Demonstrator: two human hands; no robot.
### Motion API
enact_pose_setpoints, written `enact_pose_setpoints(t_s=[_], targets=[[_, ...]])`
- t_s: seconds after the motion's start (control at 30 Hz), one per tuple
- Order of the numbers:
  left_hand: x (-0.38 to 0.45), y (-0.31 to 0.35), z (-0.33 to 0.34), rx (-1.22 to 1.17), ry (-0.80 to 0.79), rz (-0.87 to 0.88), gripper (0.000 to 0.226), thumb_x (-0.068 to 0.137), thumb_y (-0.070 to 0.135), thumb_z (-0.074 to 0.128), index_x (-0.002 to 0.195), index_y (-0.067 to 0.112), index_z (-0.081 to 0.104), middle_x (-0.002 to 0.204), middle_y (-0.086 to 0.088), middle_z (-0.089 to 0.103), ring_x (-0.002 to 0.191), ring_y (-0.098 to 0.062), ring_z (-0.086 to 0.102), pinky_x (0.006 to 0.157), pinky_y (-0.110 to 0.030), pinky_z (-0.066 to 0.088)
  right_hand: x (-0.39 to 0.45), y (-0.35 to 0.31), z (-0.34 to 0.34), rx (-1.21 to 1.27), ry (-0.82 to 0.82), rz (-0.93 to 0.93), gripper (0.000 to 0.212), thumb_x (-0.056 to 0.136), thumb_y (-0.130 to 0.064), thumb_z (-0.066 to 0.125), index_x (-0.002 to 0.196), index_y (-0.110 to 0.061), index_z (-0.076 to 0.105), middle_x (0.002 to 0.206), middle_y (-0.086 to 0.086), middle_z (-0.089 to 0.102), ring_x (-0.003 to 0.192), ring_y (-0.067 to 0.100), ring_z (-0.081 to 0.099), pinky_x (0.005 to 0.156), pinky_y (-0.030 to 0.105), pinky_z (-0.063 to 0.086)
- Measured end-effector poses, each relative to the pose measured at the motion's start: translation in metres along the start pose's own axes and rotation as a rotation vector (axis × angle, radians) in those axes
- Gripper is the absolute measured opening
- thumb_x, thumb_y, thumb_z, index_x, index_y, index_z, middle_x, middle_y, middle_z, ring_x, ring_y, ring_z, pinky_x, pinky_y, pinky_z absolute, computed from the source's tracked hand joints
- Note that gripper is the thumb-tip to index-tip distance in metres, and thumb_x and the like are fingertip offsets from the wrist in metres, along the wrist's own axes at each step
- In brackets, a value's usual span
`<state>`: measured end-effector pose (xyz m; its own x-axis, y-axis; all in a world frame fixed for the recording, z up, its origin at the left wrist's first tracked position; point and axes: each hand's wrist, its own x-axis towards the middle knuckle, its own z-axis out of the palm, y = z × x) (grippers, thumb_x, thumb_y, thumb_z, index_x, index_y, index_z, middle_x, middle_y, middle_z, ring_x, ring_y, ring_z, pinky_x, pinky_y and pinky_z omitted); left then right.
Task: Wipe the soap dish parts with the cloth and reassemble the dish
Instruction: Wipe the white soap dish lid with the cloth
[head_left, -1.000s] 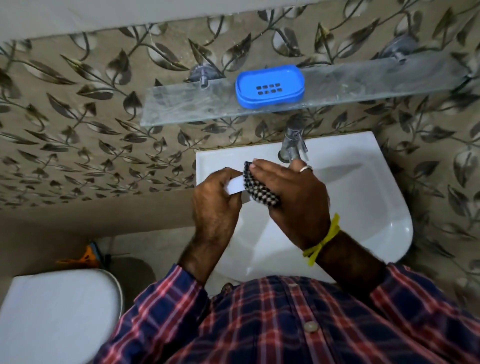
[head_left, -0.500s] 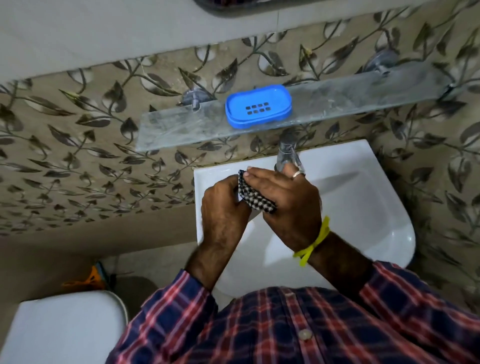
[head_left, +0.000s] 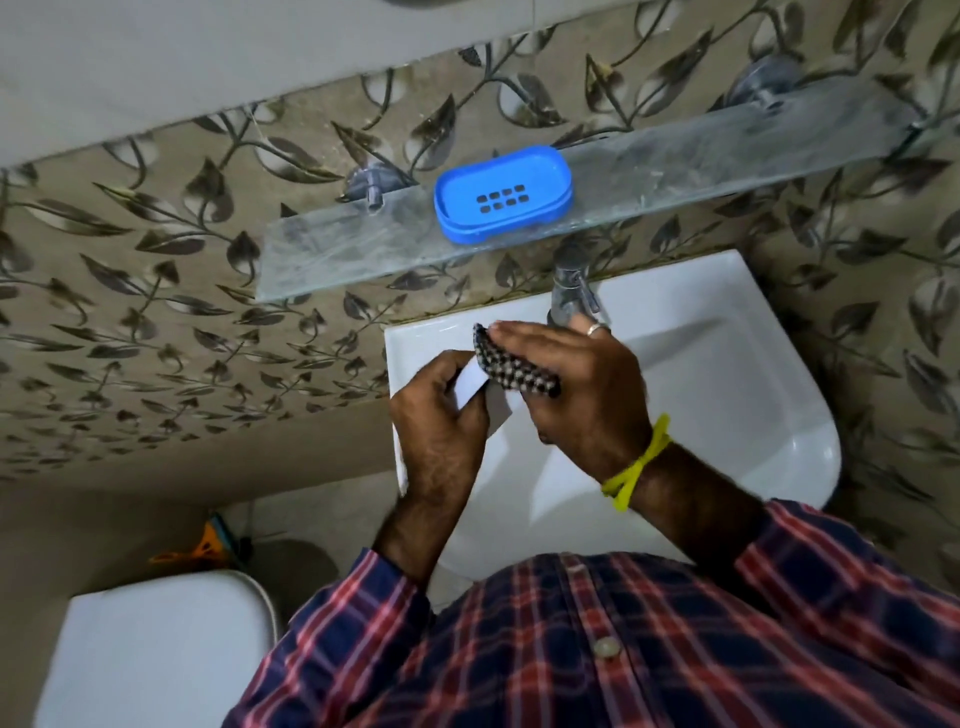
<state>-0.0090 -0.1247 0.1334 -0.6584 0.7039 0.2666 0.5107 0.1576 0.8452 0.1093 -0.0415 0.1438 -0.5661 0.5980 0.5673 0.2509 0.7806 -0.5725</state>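
A white dish part (head_left: 474, 385) is gripped by the curled left hand (head_left: 439, 415) above the white sink (head_left: 737, 395). A checked cloth (head_left: 514, 370) is pressed onto it by the right hand (head_left: 582, 384), fingers nearly straight. The blue soap dish (head_left: 503, 193) is set on the glass shelf (head_left: 701, 166), against leaf-patterned wall tiles (head_left: 156, 291). A tap (head_left: 570, 291) is mounted below the shelf.
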Motion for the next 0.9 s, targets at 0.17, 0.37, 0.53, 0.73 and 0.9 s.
enact_pose_setpoints(t_s=[0.17,0.37,0.53,0.73,0.9], targets=[[0.002,0.003,-0.002,-0.166,0.086,0.011,0.015,0.081,0.009,0.062,0.092,0.006,0.072,0.086,-0.005,0.073,0.082,-0.017,0.068,0.077,-0.032,0.055,-0.003,-0.005,0.0,-0.027,-0.006,-0.072,0.042,0.084,-0.001,0.062,0.124,-0.011,0.069,0.128,0.003,0.068,0.12,0.012,0.064,0.1,0.041,0.047],[0.004,0.013,0.006,0.185,-0.066,-0.035,0.015,0.085,0.004,0.063,0.092,0.016,0.07,0.085,-0.001,0.074,0.079,-0.022,0.068,0.066,-0.029,0.049,0.002,0.006,0.01,-0.055,0.027,-0.067,0.039,0.08,0.002,0.068,0.116,-0.01,0.074,0.121,0.004,0.072,0.104,0.024,0.072,0.091,0.04,0.051],[0.01,0.017,-0.008,0.177,0.008,-0.007,0.013,0.078,0.006,0.064,0.079,0.018,0.071,0.074,0.007,0.072,0.069,-0.013,0.067,0.062,-0.031,0.053,-0.014,0.006,0.003,-0.042,-0.079,-0.155,0.039,0.089,-0.002,0.054,0.124,-0.011,0.07,0.131,0.003,0.066,0.097,0.033,0.071,0.087,0.035,0.048],[0.007,0.01,-0.008,0.107,0.077,-0.012,0.028,0.07,-0.009,0.063,0.085,0.012,0.072,0.079,0.006,0.073,0.072,-0.008,0.064,0.067,-0.025,0.052,-0.006,0.005,0.005,-0.056,-0.123,-0.096,0.045,0.081,-0.001,0.062,0.124,-0.013,0.069,0.13,0.002,0.067,0.106,0.028,0.071,0.092,0.038,0.049],[-0.003,0.015,-0.005,-0.047,0.098,-0.029,0.027,0.077,-0.011,0.066,0.083,0.015,0.069,0.079,0.007,0.071,0.076,-0.008,0.065,0.071,-0.027,0.053,-0.004,0.005,-0.001,-0.01,-0.02,-0.061,0.043,0.078,0.001,0.065,0.118,-0.011,0.073,0.123,0.004,0.071,0.11,0.019,0.07,0.089,0.04,0.051]])
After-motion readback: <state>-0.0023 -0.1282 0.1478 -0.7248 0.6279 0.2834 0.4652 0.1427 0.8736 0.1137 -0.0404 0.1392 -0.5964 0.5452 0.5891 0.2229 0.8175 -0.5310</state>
